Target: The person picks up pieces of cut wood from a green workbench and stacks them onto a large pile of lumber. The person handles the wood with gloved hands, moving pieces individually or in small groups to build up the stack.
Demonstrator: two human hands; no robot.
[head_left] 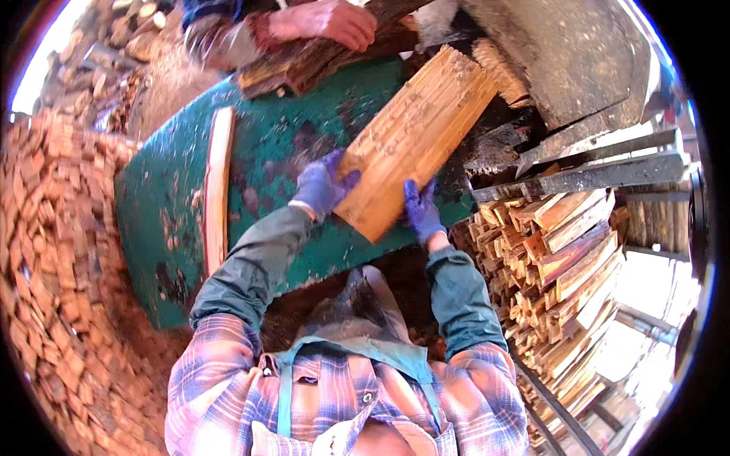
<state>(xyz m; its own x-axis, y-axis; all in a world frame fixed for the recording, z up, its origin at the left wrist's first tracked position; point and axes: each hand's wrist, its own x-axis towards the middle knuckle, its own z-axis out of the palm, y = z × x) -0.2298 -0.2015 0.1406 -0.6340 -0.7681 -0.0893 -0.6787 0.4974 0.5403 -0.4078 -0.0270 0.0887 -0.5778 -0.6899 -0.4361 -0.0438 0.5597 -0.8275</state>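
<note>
A wide piece of split firewood (418, 137), yellowish with a rough grain, lies slantwise between my hands above the green metal table. My left hand (323, 182), in a purple glove, grips its left edge near the close end. Against its right edge my right hand (423, 210), gloved alike, is closed with the thumb up along the side. The far end of the wood reaches toward dark machine parts at the upper right. A long thin strip of wood (218, 182), pale with a reddish edge, rests on the green table (167, 220) left of my left hand.
Across the table, another person's bare hand (338, 23) rests on dark, bark-covered logs (304, 64). Cut blocks are heaped in a large pile (61, 289) at left. Split wood is stacked (563, 258) at right below dark metal bars (593, 176). A worn metal plate (570, 61) stands upper right.
</note>
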